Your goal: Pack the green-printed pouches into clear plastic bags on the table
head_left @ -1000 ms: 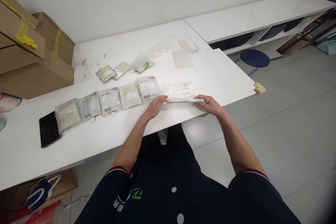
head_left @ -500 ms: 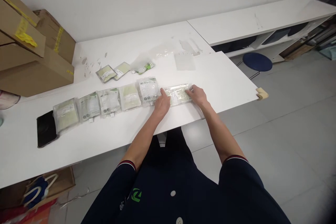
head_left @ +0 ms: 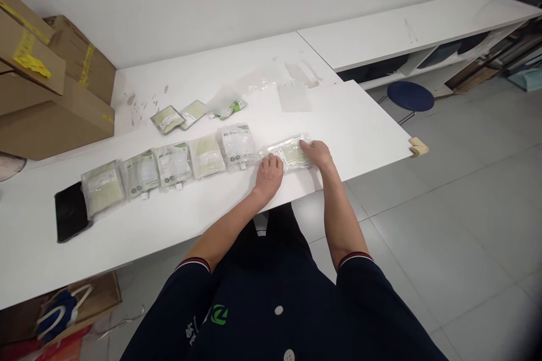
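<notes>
A pale green pouch in a clear plastic wrapper (head_left: pixel 292 153) lies sideways near the front edge of the white table. My left hand (head_left: pixel 270 176) is at its left end, the bent fingers pressed together on the wrapper. At the right end my right hand (head_left: pixel 318 154) grips it, thumb on top and the other fingers mostly hidden. Left of it runs a row of wrapped pouches, the closest being a white-labelled pouch (head_left: pixel 237 146) with its spout toward me. Beside that lies a pale green wrapped pouch (head_left: pixel 206 156).
Behind the row lie two unwrapped flat pouches (head_left: pixel 168 119) and a green-printed pouch (head_left: pixel 232 108). Loose clear plastic (head_left: pixel 295 97) is farther back. A black phone (head_left: pixel 71 213) and cardboard boxes (head_left: pixel 55 107) stand left. A foam guard (head_left: pixel 418 146) covers the table corner.
My left hand has moved slightly right and down, its fingers now curled over the wrapper's front left part. The wrapped pouch has tilted a little and sits farther from the row.
</notes>
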A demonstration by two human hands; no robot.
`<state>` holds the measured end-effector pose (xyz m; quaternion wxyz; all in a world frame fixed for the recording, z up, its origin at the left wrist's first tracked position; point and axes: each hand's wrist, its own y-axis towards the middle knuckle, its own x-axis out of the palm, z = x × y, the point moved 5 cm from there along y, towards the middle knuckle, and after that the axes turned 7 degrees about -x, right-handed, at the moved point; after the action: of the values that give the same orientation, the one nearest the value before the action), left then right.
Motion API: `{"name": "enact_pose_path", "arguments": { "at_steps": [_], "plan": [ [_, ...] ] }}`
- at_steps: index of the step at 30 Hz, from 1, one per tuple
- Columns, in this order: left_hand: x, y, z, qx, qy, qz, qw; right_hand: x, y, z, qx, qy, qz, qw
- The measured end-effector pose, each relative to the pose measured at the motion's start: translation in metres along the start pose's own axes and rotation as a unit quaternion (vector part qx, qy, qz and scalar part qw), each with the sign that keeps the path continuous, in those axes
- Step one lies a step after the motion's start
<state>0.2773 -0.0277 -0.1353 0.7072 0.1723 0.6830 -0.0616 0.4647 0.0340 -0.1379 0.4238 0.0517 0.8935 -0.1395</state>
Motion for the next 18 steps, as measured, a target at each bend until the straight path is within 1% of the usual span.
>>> {"name": "enact_pose_path", "arguments": {
  "at_steps": [2, 4, 6, 8, 9, 10, 12, 14, 15, 16, 18],
  "plan": [
    [-0.004, -0.003, 0.000, 0.002, -0.025, -0.018, 1.000, -0.001, -0.004, -0.003, -0.031, 0.027, 0.033, 0.999],
    [-0.013, 0.004, -0.004, -0.004, -0.064, -0.038, 0.997, -0.004, -0.010, -0.007, -0.072, 0.066, 0.069, 0.993],
    [-0.027, 0.021, -0.011, -0.017, -0.122, -0.027, 0.992, -0.007, -0.019, -0.010, -0.115, 0.109, 0.092, 0.983],
    [-0.039, 0.046, -0.020, -0.023, -0.201, -0.002, 0.979, -0.010, -0.028, -0.015, -0.154, 0.147, 0.097, 0.972],
    [-0.042, 0.060, -0.024, -0.020, -0.251, -0.007, 0.968, -0.011, -0.032, -0.018, -0.171, 0.165, 0.093, 0.967],
    [-0.041, 0.072, -0.026, -0.014, -0.305, -0.031, 0.952, -0.013, -0.035, -0.021, -0.186, 0.183, 0.084, 0.962],
    [-0.036, 0.092, -0.026, 0.006, -0.407, -0.104, 0.907, -0.017, -0.041, -0.026, -0.205, 0.220, 0.062, 0.952],
    [-0.030, 0.101, -0.023, 0.026, -0.486, -0.155, 0.860, -0.021, -0.044, -0.027, -0.209, 0.250, 0.046, 0.944],
    [-0.027, 0.102, -0.022, 0.029, -0.518, -0.161, 0.840, -0.023, -0.045, -0.026, -0.206, 0.261, 0.048, 0.942],
    [-0.024, 0.101, -0.021, 0.024, -0.546, -0.153, 0.823, -0.025, -0.046, -0.024, -0.201, 0.270, 0.056, 0.940],
    [-0.017, 0.096, -0.023, -0.020, -0.593, -0.109, 0.798, -0.027, -0.050, -0.018, -0.193, 0.284, 0.082, 0.936]
  ]
}}
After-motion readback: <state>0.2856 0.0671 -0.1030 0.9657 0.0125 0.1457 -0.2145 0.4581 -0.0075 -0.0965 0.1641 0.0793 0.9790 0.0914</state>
